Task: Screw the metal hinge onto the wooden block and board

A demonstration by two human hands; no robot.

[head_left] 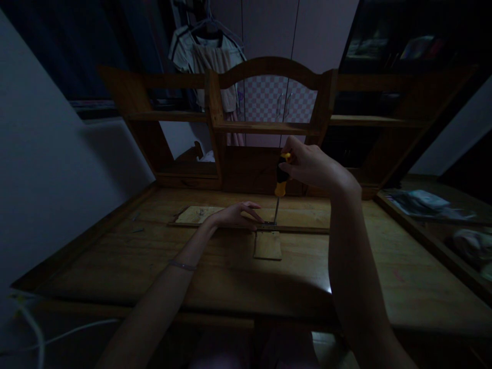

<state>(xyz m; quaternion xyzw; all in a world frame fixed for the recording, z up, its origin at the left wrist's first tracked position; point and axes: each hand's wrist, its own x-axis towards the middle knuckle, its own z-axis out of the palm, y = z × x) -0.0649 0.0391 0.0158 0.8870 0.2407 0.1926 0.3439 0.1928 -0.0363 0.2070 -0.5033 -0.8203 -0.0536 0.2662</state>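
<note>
Toward the worktop's (161, 287) back edge, the right hand (311, 163) clasps a probably light, rigid screwdriver (280, 189) by its handle (282, 174), the best hold; the loosely spread left hand (236, 215) touches a wooden strip (303, 219).

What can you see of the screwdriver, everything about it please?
The screwdriver has a chunky yellow-and-black handle, plastic by its look, and a thin, greyish, metal-looking shaft. It stands nearly upright, tip down, with the shaft's lower end leaning slightly leftward in the picture. The right hand grips the upper handle, covering part of it. The tip is down at a small dark strip by the long board; its shape, and whether it sits in a screw, are too small and dim to tell.
</note>
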